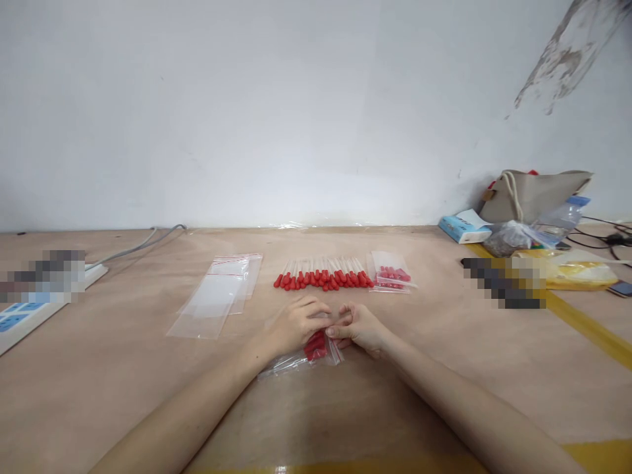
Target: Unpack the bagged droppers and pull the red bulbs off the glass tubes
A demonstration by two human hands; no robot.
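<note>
Head view. Step in hand, apparently: working the zip edge (338,353) of one clear bag (289,364), red pieces (316,347) inside, on the bench (405,408); next move likely calls for pinching along that edge. Right hand (363,329): fingers closed on the edge. Left hand (297,322): fingers curled over the bag, grip indeterminable.

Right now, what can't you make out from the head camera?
All in the head view:
Clear bag: partly hidden by the left hand.
Red-tipped pieces: overlapping, too small to count.
Power strip: cut off by the left edge, partly pixelated.
Dark object, right: mostly pixelated.
</note>
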